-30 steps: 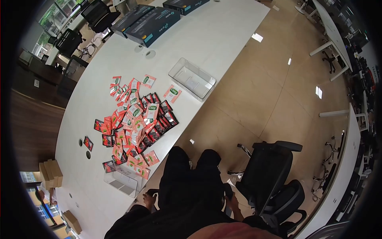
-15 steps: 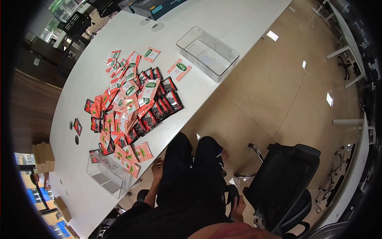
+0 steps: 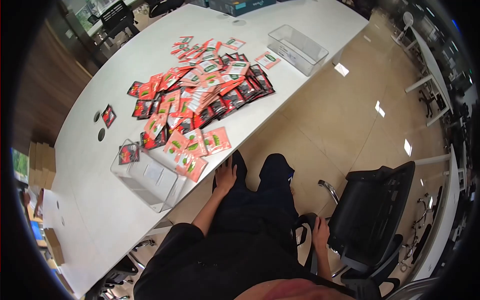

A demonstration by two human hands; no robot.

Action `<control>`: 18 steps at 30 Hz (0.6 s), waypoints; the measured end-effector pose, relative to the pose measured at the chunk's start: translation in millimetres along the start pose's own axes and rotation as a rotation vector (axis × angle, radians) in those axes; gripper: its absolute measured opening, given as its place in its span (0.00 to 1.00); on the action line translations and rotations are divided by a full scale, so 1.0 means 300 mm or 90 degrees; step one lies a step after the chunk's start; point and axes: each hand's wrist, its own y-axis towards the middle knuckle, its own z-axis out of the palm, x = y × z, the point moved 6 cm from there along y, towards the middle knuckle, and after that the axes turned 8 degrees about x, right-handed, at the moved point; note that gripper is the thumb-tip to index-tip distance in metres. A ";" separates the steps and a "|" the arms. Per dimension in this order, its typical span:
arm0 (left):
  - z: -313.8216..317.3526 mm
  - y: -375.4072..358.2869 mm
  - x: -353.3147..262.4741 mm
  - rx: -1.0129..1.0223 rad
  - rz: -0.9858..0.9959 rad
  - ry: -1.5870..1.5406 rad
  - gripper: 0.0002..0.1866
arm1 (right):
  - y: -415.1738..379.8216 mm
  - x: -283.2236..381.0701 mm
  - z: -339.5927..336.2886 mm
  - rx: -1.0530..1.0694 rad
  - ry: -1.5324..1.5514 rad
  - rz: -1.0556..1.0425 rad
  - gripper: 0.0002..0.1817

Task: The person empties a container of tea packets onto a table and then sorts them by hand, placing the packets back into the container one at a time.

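Observation:
My left hand (image 3: 226, 177) rests with its fingers apart on my thigh, near the table edge, holding nothing. Down at the chair's armrest (image 3: 308, 222), my right hand (image 3: 320, 233) lies against it, its fingers pointing forward. On the white table (image 3: 90, 200) is a heap of pink-and-white sachets (image 3: 205, 92) and black-and-red sachets (image 3: 235, 100). A clear bin (image 3: 150, 175) stands close to my left hand, beside several pink sachets. Another clear bin (image 3: 298, 50) is at the far right edge, and one pink sachet (image 3: 268, 59) lies near it.
One black-and-red sachet (image 3: 108, 116) lies by two round holes at the left. Dark boxes (image 3: 242, 6) stand at the back. An empty black chair (image 3: 372, 210) is at my right. Cardboard boxes (image 3: 42, 165) and a partly visible person are at the far left.
My left hand has moved forward along my thigh to the table edge. The view has shifted, so the table and its items appear further right and higher. My right hand stays at the armrest.

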 end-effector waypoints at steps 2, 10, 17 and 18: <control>0.009 -0.011 -0.001 -0.022 0.052 0.000 0.33 | 0.054 0.025 0.024 0.026 0.001 -0.032 0.16; -0.064 -0.130 0.095 -0.248 0.014 -0.215 0.17 | 0.374 0.511 0.308 0.054 -0.018 -0.361 0.31; -0.161 -0.277 0.172 -0.369 -0.202 -0.075 0.26 | 0.354 0.685 0.698 -0.006 -0.304 -0.330 0.33; -0.155 -0.288 0.194 -0.458 -0.167 -0.019 0.26 | 0.355 0.682 0.704 -0.016 -0.275 -0.358 0.31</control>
